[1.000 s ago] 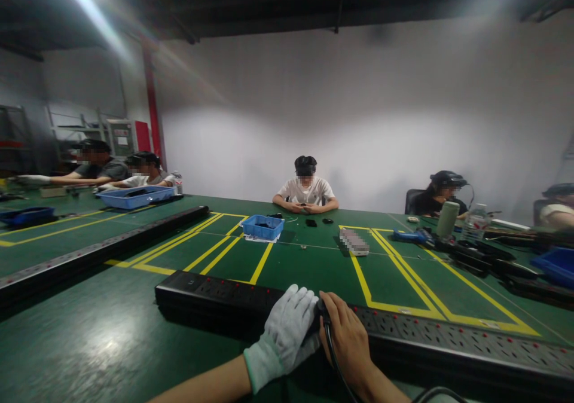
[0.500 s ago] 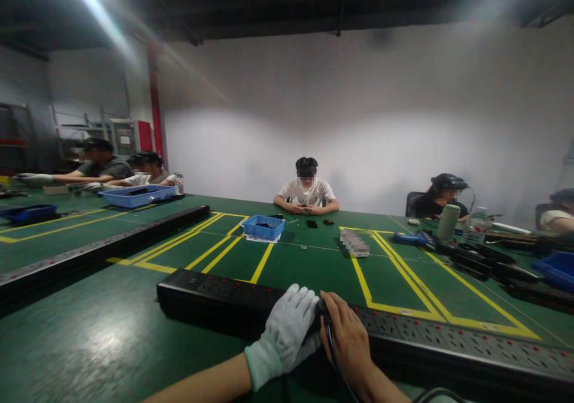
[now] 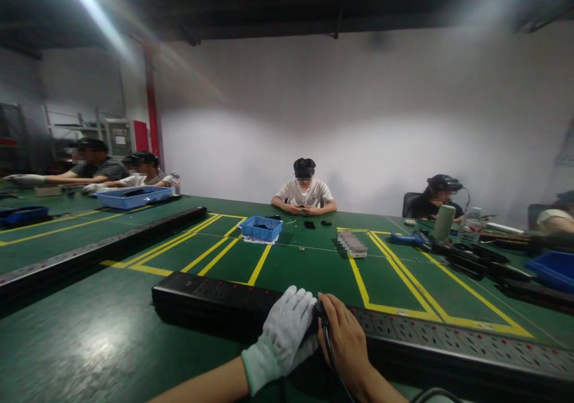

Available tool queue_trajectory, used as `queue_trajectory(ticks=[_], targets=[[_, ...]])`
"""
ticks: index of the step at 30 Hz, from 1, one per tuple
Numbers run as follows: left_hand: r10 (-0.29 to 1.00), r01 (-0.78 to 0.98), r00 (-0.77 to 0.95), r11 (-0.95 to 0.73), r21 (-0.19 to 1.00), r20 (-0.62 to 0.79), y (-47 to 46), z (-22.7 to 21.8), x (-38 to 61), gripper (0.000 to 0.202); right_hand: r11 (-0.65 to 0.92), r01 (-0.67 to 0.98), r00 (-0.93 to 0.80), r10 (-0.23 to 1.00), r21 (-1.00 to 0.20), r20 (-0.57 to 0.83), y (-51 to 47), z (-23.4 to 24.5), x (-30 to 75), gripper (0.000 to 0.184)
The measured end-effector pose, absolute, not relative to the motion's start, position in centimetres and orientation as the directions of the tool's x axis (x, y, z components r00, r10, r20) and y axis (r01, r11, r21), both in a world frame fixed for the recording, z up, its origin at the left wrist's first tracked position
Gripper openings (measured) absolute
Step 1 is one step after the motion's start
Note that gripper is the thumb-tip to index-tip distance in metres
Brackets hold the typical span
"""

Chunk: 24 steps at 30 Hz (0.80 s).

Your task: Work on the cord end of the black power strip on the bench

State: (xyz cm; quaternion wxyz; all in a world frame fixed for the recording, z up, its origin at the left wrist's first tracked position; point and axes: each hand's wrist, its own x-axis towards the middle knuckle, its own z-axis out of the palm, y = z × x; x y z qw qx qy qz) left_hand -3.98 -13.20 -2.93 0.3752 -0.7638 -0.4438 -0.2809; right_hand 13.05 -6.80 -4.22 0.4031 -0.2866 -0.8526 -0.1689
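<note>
A long black power strip (image 3: 215, 295) with rows of sockets and small red marks runs across the green table in front of me. My left hand (image 3: 287, 330), in a white glove with a pale green cuff, is wrapped over the strip, fingers together on its top and thumb on the near side. Right beside it, my bare right hand (image 3: 343, 337) is closed on a black plug (image 3: 320, 308) at the strip's top. The plug's black cable (image 3: 332, 355) hangs toward me. Its prongs are hidden, so I cannot tell how deep they sit.
A blue bin (image 3: 261, 229) with dark items stands beyond the strip, among yellow tape lines (image 3: 260, 265). To its right lies a blurred-out, pale block-shaped item (image 3: 352, 244). Another strip (image 3: 112, 241) is at left. A bottle (image 3: 470, 226) and tools are at right. Several people sit around the table.
The whole view has shifted slightly, so things appear a little further left. Both hands keep their hold on the strip and the plug.
</note>
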Motion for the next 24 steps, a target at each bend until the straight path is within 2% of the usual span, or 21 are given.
queue_trajectory(ticks=[4,11,24], targets=[[0.439,0.886,0.447,-0.336,-0.318,0.779,-13.26,-2.87,-3.94,0.05,0.777,0.627,-0.52,0.367,0.053,0.772,-6.79,-4.31,13.08,0.05],[0.472,0.89,0.448,-0.313,-0.331,0.759,-13.12,-2.91,-3.95,0.051,0.775,0.629,-0.493,0.335,0.062,0.803,-6.84,-4.29,13.0,0.049],[0.444,0.885,0.451,-0.336,-0.323,0.774,-13.06,-3.12,-4.04,0.053,0.782,0.622,-0.522,0.375,0.04,0.766,-6.87,-4.28,13.03,0.052]])
